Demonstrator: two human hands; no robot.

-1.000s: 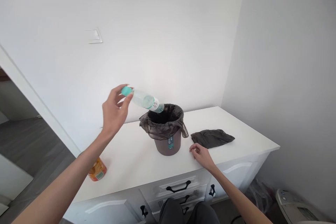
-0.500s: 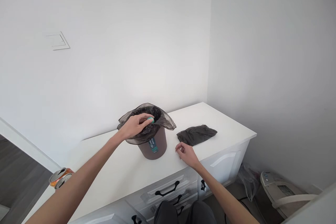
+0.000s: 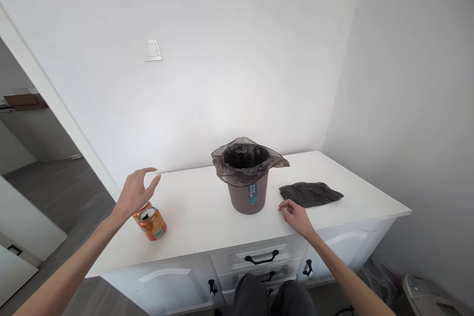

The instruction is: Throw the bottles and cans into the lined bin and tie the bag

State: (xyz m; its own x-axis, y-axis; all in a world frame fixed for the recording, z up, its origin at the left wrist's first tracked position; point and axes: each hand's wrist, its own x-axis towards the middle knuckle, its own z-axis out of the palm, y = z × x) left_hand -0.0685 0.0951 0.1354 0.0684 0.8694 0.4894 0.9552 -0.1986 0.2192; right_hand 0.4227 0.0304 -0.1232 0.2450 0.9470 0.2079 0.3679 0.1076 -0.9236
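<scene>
Above two orange cans (image 3: pixel 154 226) at the left end of the white cabinet top, my left hand (image 3: pixel 138 190) is open, thumb and fingers apart, holding nothing. It partly covers the rear can. A brown bin (image 3: pixel 242 201) stands upright in the middle, lined with a black plastic bag (image 3: pixel 234 177) whose edges spread over the rim. My right hand (image 3: pixel 295 215) rests near the front edge with its fingers curled; whatever they might hold is hidden. Just behind that hand lies a flat black plastic bag (image 3: pixel 313 195).
White walls stand behind and to the right of the cabinet top (image 3: pixel 196 222). Drawers with black handles (image 3: pixel 261 258) face my knees. A beige appliance (image 3: pixel 429 296) sits on the floor at the lower right; a doorway opens at the left.
My left hand has moved left from the bin to above the cans, and the teal item it held is no longer visible. The view has turned left. My right hand stays beside the flat bag.
</scene>
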